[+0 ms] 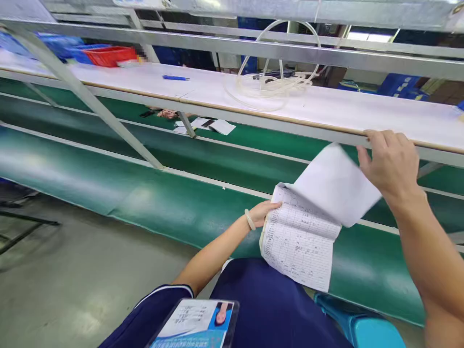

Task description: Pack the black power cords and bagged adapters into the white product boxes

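A stapled or bound stack of printed forms (299,241) with handwriting rests over the green bench edge, in front of my body. My left hand (266,212), with a pale bracelet at the wrist, grips its left edge. One upper sheet (337,186) is lifted and curls up to the right, slightly blurred. My right hand (391,162) is raised beside that sheet at the white shelf's front edge, its fingers bent over the edge and thumb apart. No paper shows in its fingers.
On the white shelf (206,92) are a blue pen (176,78), coiled clear tubing (275,87) and a red basket (110,55). Papers (222,126) and another person's hand (167,114) show below it. A slanted metal post (87,96) stands left; a blue stool (377,332) is lower right.
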Demonstrator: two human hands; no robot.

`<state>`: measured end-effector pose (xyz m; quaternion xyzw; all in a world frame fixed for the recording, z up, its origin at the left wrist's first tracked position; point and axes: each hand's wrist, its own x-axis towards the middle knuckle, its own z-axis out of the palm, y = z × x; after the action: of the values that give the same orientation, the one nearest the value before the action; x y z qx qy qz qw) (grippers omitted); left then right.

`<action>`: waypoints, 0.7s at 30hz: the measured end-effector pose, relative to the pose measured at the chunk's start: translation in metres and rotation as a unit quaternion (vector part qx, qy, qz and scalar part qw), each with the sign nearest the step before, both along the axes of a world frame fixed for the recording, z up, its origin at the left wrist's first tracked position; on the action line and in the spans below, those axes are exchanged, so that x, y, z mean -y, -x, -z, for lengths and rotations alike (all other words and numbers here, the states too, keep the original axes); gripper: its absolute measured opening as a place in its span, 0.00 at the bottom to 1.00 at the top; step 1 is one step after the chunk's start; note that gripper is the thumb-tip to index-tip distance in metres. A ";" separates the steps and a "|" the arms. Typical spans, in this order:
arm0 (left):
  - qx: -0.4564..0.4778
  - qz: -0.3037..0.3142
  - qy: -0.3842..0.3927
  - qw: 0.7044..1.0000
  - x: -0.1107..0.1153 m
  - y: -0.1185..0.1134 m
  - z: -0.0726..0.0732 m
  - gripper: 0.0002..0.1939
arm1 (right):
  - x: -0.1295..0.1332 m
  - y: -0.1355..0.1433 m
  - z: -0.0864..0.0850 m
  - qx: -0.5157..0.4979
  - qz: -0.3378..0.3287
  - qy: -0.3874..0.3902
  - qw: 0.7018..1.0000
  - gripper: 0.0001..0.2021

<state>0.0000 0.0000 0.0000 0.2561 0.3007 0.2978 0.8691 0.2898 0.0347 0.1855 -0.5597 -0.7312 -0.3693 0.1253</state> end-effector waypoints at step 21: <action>0.007 -0.094 -0.008 0.995 -0.017 0.025 -0.024 0.07 | 0.170 0.038 0.088 -0.035 -0.314 0.256 0.914 0.23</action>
<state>-0.0252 0.0166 0.0244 0.2314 0.3154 0.3826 0.8370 0.2518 -0.1354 0.0977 -0.3268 -0.9338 -0.0915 0.1131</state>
